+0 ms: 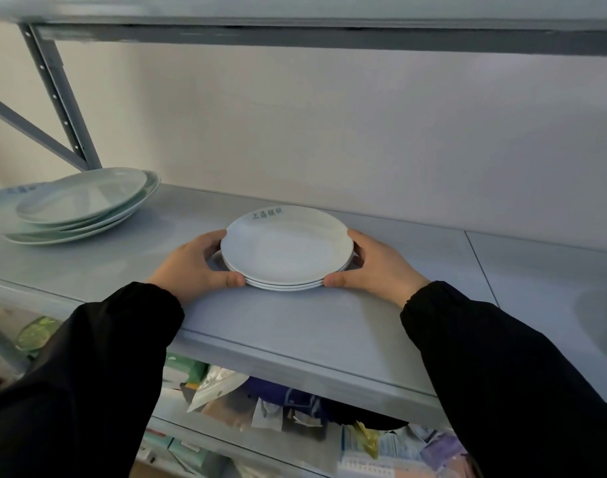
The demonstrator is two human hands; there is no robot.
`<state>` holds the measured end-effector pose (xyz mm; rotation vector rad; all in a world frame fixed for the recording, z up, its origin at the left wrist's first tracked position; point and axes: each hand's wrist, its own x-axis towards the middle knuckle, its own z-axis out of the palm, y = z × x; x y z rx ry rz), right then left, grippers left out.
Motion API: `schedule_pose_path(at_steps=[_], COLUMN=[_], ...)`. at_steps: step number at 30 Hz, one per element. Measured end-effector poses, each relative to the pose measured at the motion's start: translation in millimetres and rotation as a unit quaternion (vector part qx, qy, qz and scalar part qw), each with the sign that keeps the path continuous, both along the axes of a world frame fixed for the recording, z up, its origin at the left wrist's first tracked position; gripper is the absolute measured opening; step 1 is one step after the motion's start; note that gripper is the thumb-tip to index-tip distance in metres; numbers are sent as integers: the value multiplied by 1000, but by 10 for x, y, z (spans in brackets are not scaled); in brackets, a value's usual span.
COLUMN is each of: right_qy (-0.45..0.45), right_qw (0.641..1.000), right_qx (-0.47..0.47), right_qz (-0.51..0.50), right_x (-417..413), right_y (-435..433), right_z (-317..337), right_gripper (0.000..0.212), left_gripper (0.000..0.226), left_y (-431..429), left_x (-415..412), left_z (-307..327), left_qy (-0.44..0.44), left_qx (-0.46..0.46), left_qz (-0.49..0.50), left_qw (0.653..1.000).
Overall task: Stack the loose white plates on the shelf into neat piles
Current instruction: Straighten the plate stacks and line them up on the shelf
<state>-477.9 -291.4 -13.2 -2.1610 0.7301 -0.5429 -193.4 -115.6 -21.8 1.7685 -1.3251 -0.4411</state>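
A small pile of three white plates (286, 248) sits in the middle of the grey shelf (295, 326); the top plate has dark characters on its far rim. My left hand (195, 263) cups the pile's left edge, thumb at the front and fingers behind. My right hand (374, 267) grips the right edge the same way. A second, untidy pile of larger white plates (78, 205) lies at the far left of the shelf, its plates shifted off centre.
A grey metal upright and diagonal brace (61, 98) stand behind the left pile. Another shelf board (329, 32) runs overhead. Below, a lower shelf holds packets and boxes (260, 408). A pale wall closes the back.
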Motion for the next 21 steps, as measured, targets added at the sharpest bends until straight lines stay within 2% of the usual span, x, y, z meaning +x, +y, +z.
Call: schedule_pose_path(at_steps=[11,14,16,21], right_qy=[13,14,13,15], right_qw=[1000,999,999,997], right_qx=[-1,2,1,4], right_qz=[-18,-30,-42,-71], right_x=[-215,-382,-532,-988], right_y=[87,125,152,207], right_z=[68,76,83,84], right_gripper=[82,82,82,84], left_gripper=[126,109,106,125], left_y=[-32,-88,-134,-258], left_x=[-107,-234,-355,-707], left_z=[15,37,62,83], left_qy=[-6,-9,-17,-25], left_qx=[35,33,34,43], left_qz=[3,-16,-28,-47], left_qw=[999,999,999,998])
